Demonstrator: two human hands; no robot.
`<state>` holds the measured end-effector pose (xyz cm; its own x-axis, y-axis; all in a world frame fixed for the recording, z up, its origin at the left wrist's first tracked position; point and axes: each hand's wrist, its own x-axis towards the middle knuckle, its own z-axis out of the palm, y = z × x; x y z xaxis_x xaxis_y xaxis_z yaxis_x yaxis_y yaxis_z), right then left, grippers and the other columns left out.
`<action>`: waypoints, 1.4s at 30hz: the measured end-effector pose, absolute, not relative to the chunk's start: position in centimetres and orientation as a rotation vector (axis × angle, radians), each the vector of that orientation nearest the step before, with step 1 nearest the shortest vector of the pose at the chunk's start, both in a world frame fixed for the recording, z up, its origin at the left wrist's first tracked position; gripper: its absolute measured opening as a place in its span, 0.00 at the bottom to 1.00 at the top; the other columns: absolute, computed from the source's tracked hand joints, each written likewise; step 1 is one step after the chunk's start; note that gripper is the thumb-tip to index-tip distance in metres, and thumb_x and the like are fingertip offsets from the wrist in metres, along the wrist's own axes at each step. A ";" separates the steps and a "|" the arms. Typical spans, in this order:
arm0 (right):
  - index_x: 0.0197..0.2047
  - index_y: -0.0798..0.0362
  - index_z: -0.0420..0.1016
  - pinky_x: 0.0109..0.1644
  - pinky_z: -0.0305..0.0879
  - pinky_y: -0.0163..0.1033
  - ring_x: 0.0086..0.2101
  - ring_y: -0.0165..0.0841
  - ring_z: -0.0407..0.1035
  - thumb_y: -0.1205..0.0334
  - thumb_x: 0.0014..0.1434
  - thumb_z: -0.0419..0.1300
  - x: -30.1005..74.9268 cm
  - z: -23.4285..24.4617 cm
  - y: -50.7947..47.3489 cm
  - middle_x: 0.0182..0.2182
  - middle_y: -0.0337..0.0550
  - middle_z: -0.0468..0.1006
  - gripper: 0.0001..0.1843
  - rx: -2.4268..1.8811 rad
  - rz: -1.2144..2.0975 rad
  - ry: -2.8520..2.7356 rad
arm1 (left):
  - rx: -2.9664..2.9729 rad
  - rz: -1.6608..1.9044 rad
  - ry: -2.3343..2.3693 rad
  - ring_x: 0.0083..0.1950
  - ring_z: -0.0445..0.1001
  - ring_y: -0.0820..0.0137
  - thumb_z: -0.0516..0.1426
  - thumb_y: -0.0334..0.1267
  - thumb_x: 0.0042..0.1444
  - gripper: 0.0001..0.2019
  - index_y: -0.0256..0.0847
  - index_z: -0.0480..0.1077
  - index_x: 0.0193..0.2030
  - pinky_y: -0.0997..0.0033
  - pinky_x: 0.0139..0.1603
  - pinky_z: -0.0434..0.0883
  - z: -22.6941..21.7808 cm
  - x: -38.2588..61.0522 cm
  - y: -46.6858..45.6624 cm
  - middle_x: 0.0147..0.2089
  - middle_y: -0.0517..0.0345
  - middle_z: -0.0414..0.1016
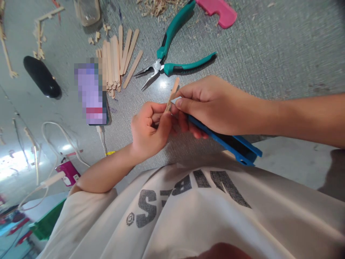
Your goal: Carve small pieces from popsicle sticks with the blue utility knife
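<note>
Between the thumb and fingers of my left hand (152, 126) is a wooden craft stick (174, 88), tilted with its far end pointing up and away. My right hand (215, 108) is closed around a blue utility knife (229, 138), whose handle sticks out below the palm toward my shirt. The knife's pale blade tip (175, 100) touches or lies very near the stick, close to my left fingertips. Part of the knife is hidden by my right fingers, and the stick's lower end is hidden by my left hand.
Open green-handled pliers (157, 66) lie beyond my hands. A pile of craft sticks (113, 61) sits beside a phone (91, 93) on a charging cable. Wood shavings (159, 7), a pink tool (221, 12), a black case (41, 77) and a magenta power adapter (68, 172) surround the space.
</note>
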<state>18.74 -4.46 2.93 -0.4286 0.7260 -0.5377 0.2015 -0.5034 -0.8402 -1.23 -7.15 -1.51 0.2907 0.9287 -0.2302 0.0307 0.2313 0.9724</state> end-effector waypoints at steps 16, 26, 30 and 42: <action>0.30 0.56 0.77 0.16 0.62 0.28 0.15 0.23 0.67 0.77 0.76 0.51 19.0 2.7 -4.1 0.23 0.40 0.80 0.23 -1.355 2.004 -1.338 | 1.083 0.746 1.035 0.19 0.77 0.72 0.70 0.61 0.68 0.23 0.45 0.71 0.44 0.72 0.19 0.72 -0.8 -1.5 -6.4 0.27 0.64 0.83; 0.27 0.56 0.76 0.16 0.62 0.29 0.15 0.25 0.67 0.76 0.78 0.52 18.8 3.0 -3.7 0.23 0.40 0.81 0.27 -1.332 1.997 -1.336 | 1.069 0.800 1.066 0.19 0.77 0.73 0.73 0.64 0.63 0.25 0.45 0.72 0.43 0.74 0.19 0.75 -0.6 -1.1 -6.0 0.25 0.67 0.80; 0.28 0.55 0.77 0.16 0.63 0.31 0.15 0.26 0.69 0.77 0.78 0.52 18.8 3.1 -3.7 0.25 0.40 0.82 0.26 -1.359 1.978 -1.331 | 1.087 0.876 1.100 0.22 0.80 0.72 0.73 0.63 0.63 0.25 0.44 0.73 0.43 0.74 0.21 0.77 -1.0 -0.8 -6.2 0.26 0.67 0.81; 0.30 0.54 0.77 0.15 0.63 0.30 0.14 0.26 0.69 0.78 0.77 0.54 19.2 3.3 -3.5 0.23 0.36 0.82 0.23 -1.435 1.951 -1.302 | 1.620 1.174 1.284 0.32 0.87 0.72 0.68 0.56 0.73 0.17 0.43 0.78 0.46 0.73 0.33 0.79 -2.9 -1.6 -6.3 0.35 0.60 0.87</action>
